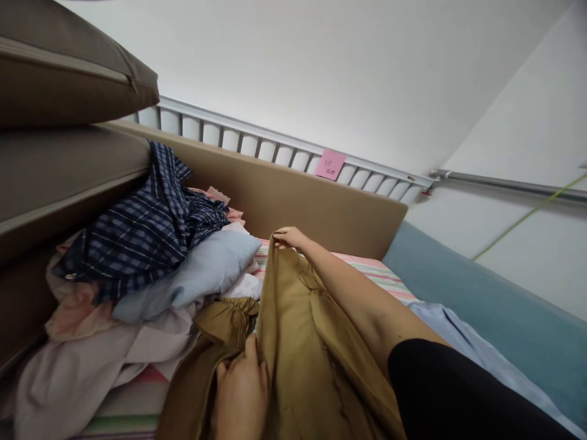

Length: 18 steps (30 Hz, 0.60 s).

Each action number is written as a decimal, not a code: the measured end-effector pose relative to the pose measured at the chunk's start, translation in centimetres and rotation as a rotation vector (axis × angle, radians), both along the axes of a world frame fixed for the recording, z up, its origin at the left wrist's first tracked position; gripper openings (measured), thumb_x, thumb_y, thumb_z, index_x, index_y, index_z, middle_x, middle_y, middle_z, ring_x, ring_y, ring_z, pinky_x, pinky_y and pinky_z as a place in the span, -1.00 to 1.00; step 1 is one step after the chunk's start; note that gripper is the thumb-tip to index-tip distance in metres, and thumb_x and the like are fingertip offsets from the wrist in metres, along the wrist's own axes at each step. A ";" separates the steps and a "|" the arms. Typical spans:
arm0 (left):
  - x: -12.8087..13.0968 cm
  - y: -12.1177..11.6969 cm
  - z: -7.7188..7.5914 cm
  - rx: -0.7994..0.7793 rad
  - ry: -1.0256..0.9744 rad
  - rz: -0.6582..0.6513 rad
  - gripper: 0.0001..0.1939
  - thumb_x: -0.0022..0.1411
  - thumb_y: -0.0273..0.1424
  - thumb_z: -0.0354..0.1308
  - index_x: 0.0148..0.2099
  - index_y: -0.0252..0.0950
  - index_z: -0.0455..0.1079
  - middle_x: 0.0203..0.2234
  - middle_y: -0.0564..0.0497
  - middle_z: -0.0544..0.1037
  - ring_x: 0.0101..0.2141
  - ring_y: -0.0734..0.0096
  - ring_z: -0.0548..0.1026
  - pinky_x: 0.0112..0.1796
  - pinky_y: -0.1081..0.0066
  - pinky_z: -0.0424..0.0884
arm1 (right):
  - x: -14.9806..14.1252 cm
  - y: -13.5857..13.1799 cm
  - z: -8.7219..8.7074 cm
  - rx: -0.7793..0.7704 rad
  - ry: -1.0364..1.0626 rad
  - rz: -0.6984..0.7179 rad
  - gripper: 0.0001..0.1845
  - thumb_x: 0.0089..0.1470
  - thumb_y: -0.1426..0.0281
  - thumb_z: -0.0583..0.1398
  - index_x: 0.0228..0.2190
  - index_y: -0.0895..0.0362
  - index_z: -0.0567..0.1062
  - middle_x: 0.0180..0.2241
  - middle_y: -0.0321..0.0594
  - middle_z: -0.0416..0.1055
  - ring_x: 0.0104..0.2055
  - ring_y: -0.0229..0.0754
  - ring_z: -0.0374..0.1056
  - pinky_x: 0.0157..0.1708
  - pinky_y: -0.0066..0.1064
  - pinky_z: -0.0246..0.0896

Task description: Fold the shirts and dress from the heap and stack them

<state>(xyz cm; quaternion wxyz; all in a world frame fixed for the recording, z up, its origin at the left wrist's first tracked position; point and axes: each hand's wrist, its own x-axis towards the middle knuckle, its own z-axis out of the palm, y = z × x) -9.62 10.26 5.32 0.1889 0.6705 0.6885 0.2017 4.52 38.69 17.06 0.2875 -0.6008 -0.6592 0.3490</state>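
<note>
An olive-brown button-front garment (298, 342) spreads over the bed in front of me, its full length running out of the lower edge. At its far end, my right hand (288, 237) is closed, pinching the top edge between thumb and fingers. My left hand (243, 391) is lower and nearer, its fingers curled on the garment's left edge. Beside that hand lies the garment's gathered cuff (229, 321). Left of it, a light blue folded cloth (220, 266) and a navy plaid shirt (142, 226) rest on a heap of clothes.
Pale pink clothing (92, 366) lies at lower left. Thick brown cushions (68, 67) are stacked at the left. A striped sheet (367, 269) covers the bed. Behind it stand a tan board (293, 198) and a pink note (330, 165). Light blue cloth (463, 336) lies along the teal panel (495, 293).
</note>
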 end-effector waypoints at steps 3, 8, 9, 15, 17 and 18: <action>-0.3 -0.1 0.3 0.134 0.014 0.055 -0.55 0.25 -0.50 -0.17 0.18 -0.33 0.15 -0.35 -0.10 0.59 -0.31 0.27 0.51 -0.18 0.28 0.16 | -0.3 0.2 -0.7 -0.047 0.115 -0.014 -0.92 0.04 0.42 0.21 -0.36 0.17 0.47 -0.46 -0.28 0.47 -0.53 -0.39 0.36 -0.47 -0.51 0.37; -0.4 0.3 -0.1 0.169 0.020 0.102 -0.54 0.24 -0.53 -0.17 0.18 -0.29 0.17 -0.24 -0.09 0.58 -0.29 0.29 0.51 -0.20 0.29 0.18 | -0.7 0.4 -2.9 -0.076 0.234 -0.083 -0.92 0.11 0.48 0.12 -0.34 0.17 0.44 -0.46 -0.29 0.45 -0.52 -0.41 0.35 -0.44 -0.49 0.36; -0.5 0.4 -0.2 0.166 0.025 0.114 -0.54 0.24 -0.53 -0.17 0.18 -0.29 0.17 -0.22 -0.09 0.58 -0.29 0.28 0.51 -0.20 0.29 0.19 | -0.8 0.4 -3.4 -0.073 0.250 -0.100 -0.91 0.12 0.48 0.11 -0.33 0.17 0.43 -0.46 -0.30 0.45 -0.51 -0.41 0.35 -0.44 -0.50 0.35; -0.7 0.8 -0.2 0.178 -0.027 0.127 -0.55 0.25 -0.49 -0.15 0.18 -0.26 0.18 -0.22 -0.09 0.58 -0.22 0.25 0.51 -0.19 0.31 0.25 | -2.2 0.5 -6.3 -0.031 0.322 -0.163 -0.80 0.16 0.37 0.09 -0.20 0.21 0.38 -0.39 -0.27 0.43 -0.46 -0.35 0.36 -0.47 -0.47 0.34; -0.4 0.9 -0.4 0.174 -0.094 0.084 -0.55 0.25 -0.47 -0.15 0.18 -0.25 0.17 -0.15 -0.08 0.55 -0.18 0.25 0.50 -0.16 0.30 0.27 | -2.4 0.4 -7.0 -0.022 0.323 -0.172 -0.79 0.18 0.38 0.06 -0.18 0.20 0.37 -0.38 -0.27 0.42 -0.46 -0.36 0.36 -0.45 -0.47 0.34; -0.2 0.9 -0.6 0.176 -0.136 0.054 -0.55 0.25 -0.47 -0.15 0.18 -0.26 0.17 -0.10 -0.08 0.53 -0.16 0.26 0.49 -0.14 0.30 0.27 | -2.3 0.4 -7.4 -0.016 0.318 -0.175 -0.79 0.18 0.41 0.03 -0.16 0.19 0.36 -0.38 -0.27 0.42 -0.46 -0.37 0.36 -0.43 -0.49 0.34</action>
